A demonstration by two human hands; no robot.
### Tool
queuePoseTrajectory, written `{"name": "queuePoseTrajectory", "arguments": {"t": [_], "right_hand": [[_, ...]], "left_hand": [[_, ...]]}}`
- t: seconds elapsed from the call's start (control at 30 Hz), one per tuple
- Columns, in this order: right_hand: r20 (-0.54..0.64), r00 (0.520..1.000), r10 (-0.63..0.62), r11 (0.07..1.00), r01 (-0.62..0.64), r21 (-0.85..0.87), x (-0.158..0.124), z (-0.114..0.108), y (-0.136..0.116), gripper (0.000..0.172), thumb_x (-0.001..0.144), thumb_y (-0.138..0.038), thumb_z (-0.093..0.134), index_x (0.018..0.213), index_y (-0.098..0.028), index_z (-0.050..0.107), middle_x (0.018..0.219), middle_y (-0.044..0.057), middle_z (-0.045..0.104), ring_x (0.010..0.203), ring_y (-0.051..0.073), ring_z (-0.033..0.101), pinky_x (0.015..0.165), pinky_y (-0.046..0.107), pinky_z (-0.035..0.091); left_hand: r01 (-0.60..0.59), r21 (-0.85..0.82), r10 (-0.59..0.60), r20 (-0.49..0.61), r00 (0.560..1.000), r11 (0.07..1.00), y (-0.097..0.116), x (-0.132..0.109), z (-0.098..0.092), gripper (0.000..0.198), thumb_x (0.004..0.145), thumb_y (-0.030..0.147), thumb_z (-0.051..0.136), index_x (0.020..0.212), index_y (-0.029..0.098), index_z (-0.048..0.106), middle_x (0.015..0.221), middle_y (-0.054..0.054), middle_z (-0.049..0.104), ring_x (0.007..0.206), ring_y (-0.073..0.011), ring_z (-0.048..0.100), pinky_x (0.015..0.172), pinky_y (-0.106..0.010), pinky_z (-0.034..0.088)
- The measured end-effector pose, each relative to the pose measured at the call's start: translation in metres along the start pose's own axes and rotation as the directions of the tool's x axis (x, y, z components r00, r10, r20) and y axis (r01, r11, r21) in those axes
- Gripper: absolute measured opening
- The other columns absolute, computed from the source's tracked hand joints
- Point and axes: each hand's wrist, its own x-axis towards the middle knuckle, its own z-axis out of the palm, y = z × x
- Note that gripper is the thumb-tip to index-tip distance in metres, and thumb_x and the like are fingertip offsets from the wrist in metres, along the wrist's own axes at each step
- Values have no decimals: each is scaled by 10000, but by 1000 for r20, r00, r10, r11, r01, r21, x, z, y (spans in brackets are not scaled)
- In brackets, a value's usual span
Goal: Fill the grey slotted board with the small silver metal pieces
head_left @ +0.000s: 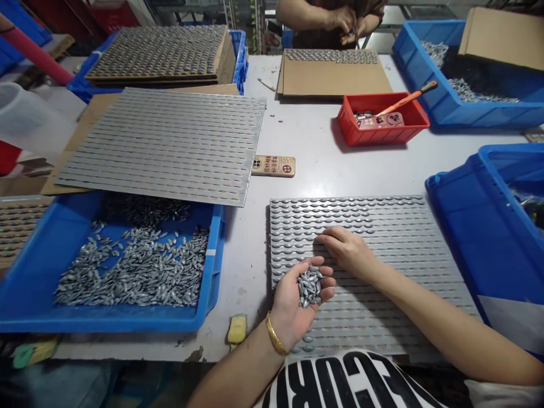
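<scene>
My left hand [289,309] is palm up and cupped around a heap of small grey spindle-shaped metal pieces [309,286]. Beneath both hands lies a grey slotted board [408,283]. Similar pieces fill several of its rows at the far and left side, and a few sit near its front edge. My right hand [351,250] touches the board at the end of a filled stretch, its thumb and fingers pinched together. Whatever is between those fingertips is hidden. Many more loose pieces [144,272] lie in a blue bin [127,320] to the left.
Another slotted board [170,141] rests partly over the bin. Behind it are stacked filled boards [161,54]. A phone [276,166], a red tray [382,136] with an orange-handled tool, and blue bins [463,226] stand around. Across the table a person's hands [348,25] hold something small.
</scene>
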Motion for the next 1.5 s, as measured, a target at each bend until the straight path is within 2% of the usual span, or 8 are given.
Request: {"name": "queuePoseTrajectory", "arguments": {"t": [0.2, 0.37, 0.6, 0.73, 0.93, 1.03, 1.3, 1.5], "right_hand": [[37, 999, 2, 1000, -2, -5, 2, -3, -4, 277, 857, -73, 475, 1060, -174, 634, 994, 106, 616, 880, 208, 566, 691, 304, 494], [-72, 997, 36, 971, -18, 239, 6, -26, -16, 287, 911, -147, 477, 1169, -209, 585, 1029, 97, 603, 888, 183, 581, 698, 290, 508], [226, 972, -67, 979, 20, 201, 10, -52, -44, 262, 905, -167, 498, 1125, -234, 622, 952, 80, 586, 837, 185, 535, 665, 299, 466], [276, 959, -69, 982, 16, 188, 1, -50, -44, 219, 917, -145, 452, 1025, -198, 635, 854, 65, 565, 761, 160, 514, 615, 263, 426], [161, 978, 136, 878, -194, 437, -16, -56, -35, 93, 898, -166, 487, 932, -185, 572, 811, 37, 613, 683, 128, 548, 581, 240, 430], [169, 965, 202, 822, -261, 506, -21, -58, -29, 84, 900, -185, 500, 910, -201, 582, 810, 25, 647, 688, 128, 580, 575, 232, 439], [17, 937, 348, 828, -316, 464, -15, -30, -1, 75, 872, -221, 548, 887, -205, 620, 794, 22, 662, 665, 137, 586, 576, 250, 452], [-86, 965, 246, 940, -216, 263, -9, -11, 6, 131, 896, -165, 469, 881, -200, 594, 794, 36, 618, 694, 142, 554, 608, 254, 433]], "left_hand": [[-4, -63, 6, 30, 1000, 998, 1, -1, 1, 325, 835, 227, 564, 1126, 88, 608, 1008, -144, 687, 912, -241, 681, 860, -357, 531], [7, -109, 0, 66, 998, 994, 1, 2, -1, 326, 829, 233, 591, 1121, 91, 621, 1072, -150, 679, 1029, -265, 645, 890, -364, 518], [-41, -100, 44, 35, 998, 994, -7, 11, 1, 154, 835, 249, 584, 921, 144, 656, 908, -47, 691, 821, -161, 640, 673, -272, 518], [-19, -78, 16, -36, 999, 997, -11, 11, 2, 127, 823, 249, 592, 846, 140, 652, 845, -46, 683, 824, -167, 640, 671, -265, 515], [-46, 11, 45, 68, 997, 999, -10, 11, 8, 233, 792, 208, 627, 983, 88, 683, 1005, -106, 689, 862, -176, 647, 722, -266, 532], [-15, 35, 14, 28, 1000, 999, -7, 11, 11, 305, 786, 206, 631, 1051, 61, 672, 1033, -143, 688, 895, -203, 662, 832, -310, 537], [-24, 32, 26, -33, 999, 999, -3, 9, 17, 381, 802, 206, 609, 1145, 41, 622, 1097, -180, 676, 1016, -287, 655, 952, -377, 503], [13, 23, -13, -17, 1000, 1000, -6, 10, 14, 391, 842, 211, 543, 1194, 45, 582, 1061, -174, 688, 970, -276, 676, 937, -387, 511]]}}
